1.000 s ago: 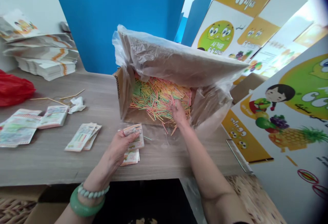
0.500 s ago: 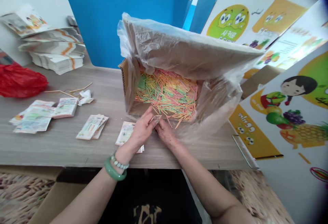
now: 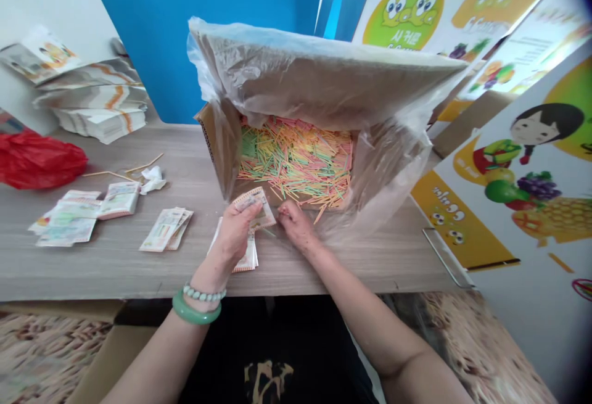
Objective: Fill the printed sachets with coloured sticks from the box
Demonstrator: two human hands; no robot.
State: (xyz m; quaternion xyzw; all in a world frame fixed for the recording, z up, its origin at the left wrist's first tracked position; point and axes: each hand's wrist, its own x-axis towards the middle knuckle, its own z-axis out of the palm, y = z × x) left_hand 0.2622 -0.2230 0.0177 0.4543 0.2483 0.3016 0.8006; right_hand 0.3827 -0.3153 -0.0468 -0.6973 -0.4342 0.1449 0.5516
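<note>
My left hand [image 3: 232, 234] is closed on a small printed packet [image 3: 263, 211], thumb on its face, just in front of the open box. Below that hand lies a small stack of similar packets [image 3: 248, 257], partly hidden by it. My right hand [image 3: 297, 227] is closed with curled fingers at the box's front edge; whether anything is in them is hidden. The cardboard box [image 3: 216, 145], lined with clear plastic [image 3: 393, 163], lies open towards me. Inside it is a loose heap of thin pink, yellow, green and orange sticks [image 3: 300, 157].
More packets lie left on the table, in a small pair [image 3: 166, 229] and larger piles [image 3: 74, 219]. Behind them are a crumpled tissue [image 3: 152, 180], a red plastic bag [image 3: 39, 158] and stacked flat cartons [image 3: 99, 105]. Printed cartons [image 3: 518, 176] stand at the right.
My left hand has drawn back to the left, and the packet now shows its printed face. My right hand has come apart from it, fingers curled. The view has shifted slightly.
</note>
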